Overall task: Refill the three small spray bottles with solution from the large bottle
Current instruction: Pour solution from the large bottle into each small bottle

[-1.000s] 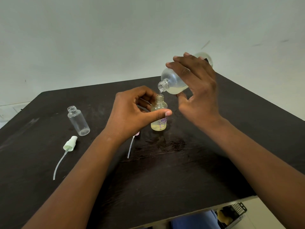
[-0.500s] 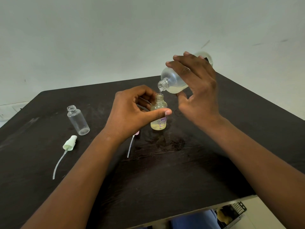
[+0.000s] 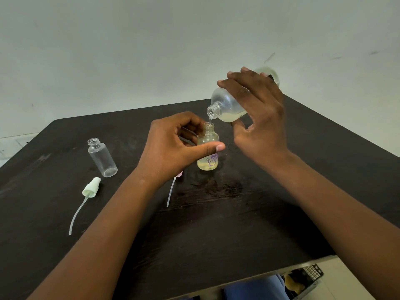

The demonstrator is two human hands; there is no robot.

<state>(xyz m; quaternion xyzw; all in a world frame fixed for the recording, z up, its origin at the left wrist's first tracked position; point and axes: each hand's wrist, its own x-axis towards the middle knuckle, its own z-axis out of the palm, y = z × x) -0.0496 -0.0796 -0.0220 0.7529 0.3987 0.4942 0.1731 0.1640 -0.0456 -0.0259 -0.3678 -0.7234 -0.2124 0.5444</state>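
Note:
My right hand (image 3: 258, 118) grips the large frosted bottle (image 3: 227, 105), tilted with its open mouth down-left over a small bottle. A thin stream of pale yellow solution runs from that mouth into the small bottle with the purple print (image 3: 208, 148), which stands upright on the dark table (image 3: 216, 224). My left hand (image 3: 173, 146) holds this small bottle by its side, thumb across the front. The bottle has a shallow layer of yellow liquid at its bottom. An empty clear small bottle (image 3: 101, 156) stands uncapped at the left. I see no third small bottle.
A pale green spray cap with its dip tube (image 3: 89, 190) lies on the table near the empty bottle. A pink spray cap with tube (image 3: 173, 187) lies partly under my left wrist. A wet patch (image 3: 223, 187) shines in front of the filled bottle. A white wall stands behind.
The large bottle has tipped slightly lower toward the small bottle's mouth and a stream now falls. Both hands have stayed almost in place.

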